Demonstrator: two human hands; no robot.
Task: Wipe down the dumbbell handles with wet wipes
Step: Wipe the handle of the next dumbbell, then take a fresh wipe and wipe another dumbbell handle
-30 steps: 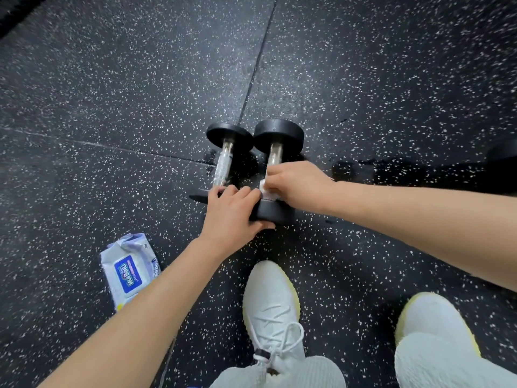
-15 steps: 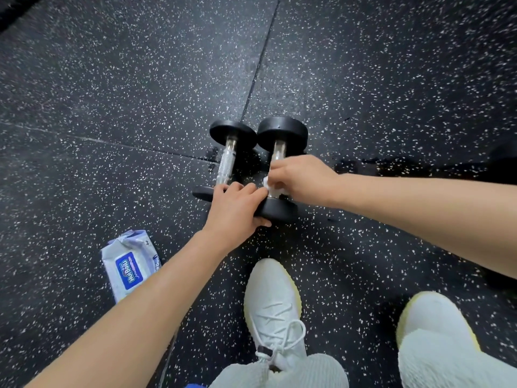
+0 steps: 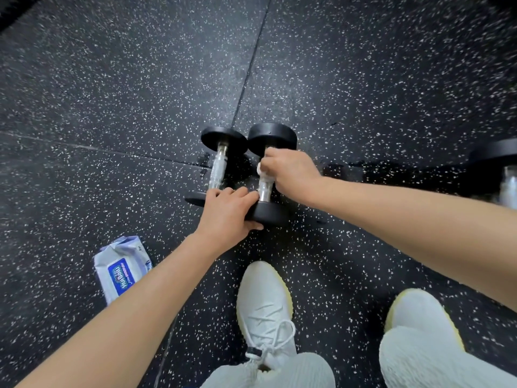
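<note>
On my feed the right hand point(image 3: 291, 172) is curled round a white wipe point(image 3: 260, 171), clamping it against the upper part of the right dumbbell's point(image 3: 272, 135) steel handle, just below the far head. The lower stretch of the handle shows bare beneath the fist. The left hand point(image 3: 228, 214) grips the near head of the same dumbbell, fingers point(image 3: 246, 195) draped over its top edge and thumb pressed against its near face.

The dumbbell lies on the speckled black floor point(image 3: 112, 93), pointing away from me. The left dumbbell point(image 3: 218, 170) lies parallel just beside it, with its handle uncovered. A pack point(image 3: 121, 268) of wipes sits on the floor near left, partly behind the left forearm. Two white shoes point(image 3: 264, 301) show at the bottom. A third dumbbell point(image 3: 500, 163) is blurred at the right edge.
</note>
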